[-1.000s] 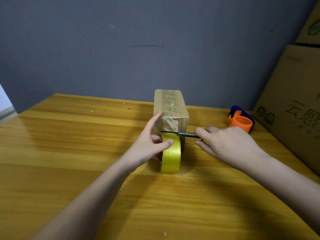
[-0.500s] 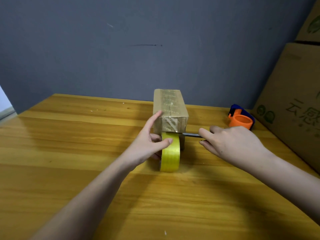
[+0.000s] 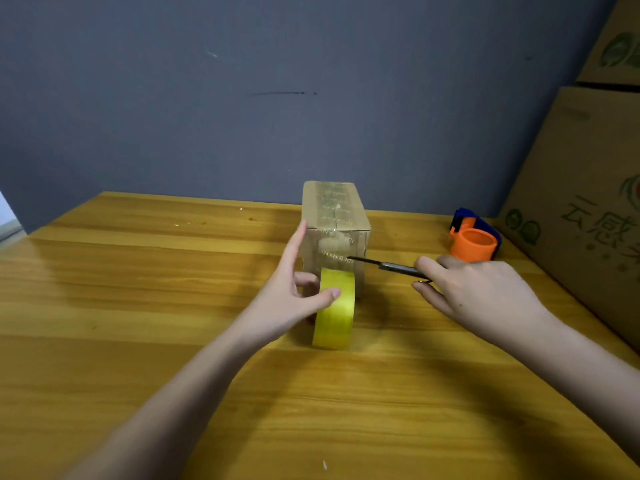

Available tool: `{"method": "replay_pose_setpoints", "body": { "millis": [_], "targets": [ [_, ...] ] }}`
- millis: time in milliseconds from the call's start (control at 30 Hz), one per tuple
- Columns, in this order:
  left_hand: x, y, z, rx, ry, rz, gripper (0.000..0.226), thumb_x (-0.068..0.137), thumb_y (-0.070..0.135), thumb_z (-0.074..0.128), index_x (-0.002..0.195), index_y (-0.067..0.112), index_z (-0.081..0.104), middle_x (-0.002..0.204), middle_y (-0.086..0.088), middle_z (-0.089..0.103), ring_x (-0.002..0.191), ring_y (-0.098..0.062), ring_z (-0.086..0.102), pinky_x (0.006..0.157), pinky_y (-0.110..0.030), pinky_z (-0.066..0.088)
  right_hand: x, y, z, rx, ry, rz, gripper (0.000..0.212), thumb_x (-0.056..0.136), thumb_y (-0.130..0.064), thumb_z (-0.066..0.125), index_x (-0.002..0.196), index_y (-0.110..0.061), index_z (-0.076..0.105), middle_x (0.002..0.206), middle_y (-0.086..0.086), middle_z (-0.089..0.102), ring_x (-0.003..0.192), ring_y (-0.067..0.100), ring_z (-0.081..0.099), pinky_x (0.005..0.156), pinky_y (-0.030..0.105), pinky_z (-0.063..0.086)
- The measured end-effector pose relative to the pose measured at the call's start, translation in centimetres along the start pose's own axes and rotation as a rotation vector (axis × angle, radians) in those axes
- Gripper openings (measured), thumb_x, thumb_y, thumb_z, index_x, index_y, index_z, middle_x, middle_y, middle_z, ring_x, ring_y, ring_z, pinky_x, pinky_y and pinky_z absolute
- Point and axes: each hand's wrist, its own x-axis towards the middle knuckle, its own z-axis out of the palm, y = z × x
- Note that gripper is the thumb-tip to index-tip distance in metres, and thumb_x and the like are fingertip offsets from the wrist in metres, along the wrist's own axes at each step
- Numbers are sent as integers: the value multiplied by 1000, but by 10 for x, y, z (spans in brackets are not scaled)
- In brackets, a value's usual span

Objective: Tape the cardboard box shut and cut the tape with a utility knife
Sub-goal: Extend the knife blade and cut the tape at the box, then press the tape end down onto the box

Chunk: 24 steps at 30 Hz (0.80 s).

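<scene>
Our left hand (image 3: pixel 291 299) pinches the tape roll (image 3: pixel 334 308); our right hand (image 3: pixel 474 292) grips the utility knife (image 3: pixel 384 265) — a slip could nick the cardboard box (image 3: pixel 334 220) or those fingers (image 3: pixel 330 294).

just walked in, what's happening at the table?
A person is taping a small cardboard box on a wooden table. The left hand steadies a yellow tape roll standing on edge against the box's near face. The right hand holds a utility knife, its blade tip at the box just above the roll. An orange tape dispenser sits unused to the right.
</scene>
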Motion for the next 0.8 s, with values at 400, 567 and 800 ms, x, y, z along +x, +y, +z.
{"method": "replay_pose_setpoints", "body": {
  "millis": [400,567,800],
  "targets": [
    [-1,12,71,185,45,6,51,71,31,53,121,35,45,92,7,63,66,-13,53,73,-39,49,-38,-5,43,1033,-77,570,7,94,-38,51,90,-35,56,70,-3,63,65,19,60,66,40,49],
    [8,24,115,704,26,201,48,86,38,56,128,33,35,107,5,63,90,-22,64,69,-33,47,-48,8,64,1222,-120,775,31,88,-29,62,118,-24,55,71,0,61,65,18,54,63,34,41],
    [23,9,177,1175,-72,458,47,80,33,62,121,17,47,97,-7,67,72,-31,69,48,-30,39,-67,15,83,680,-211,907,45,86,-33,60,130,-25,52,126,8,52,113,33,57,87,40,47]
  ]
}}
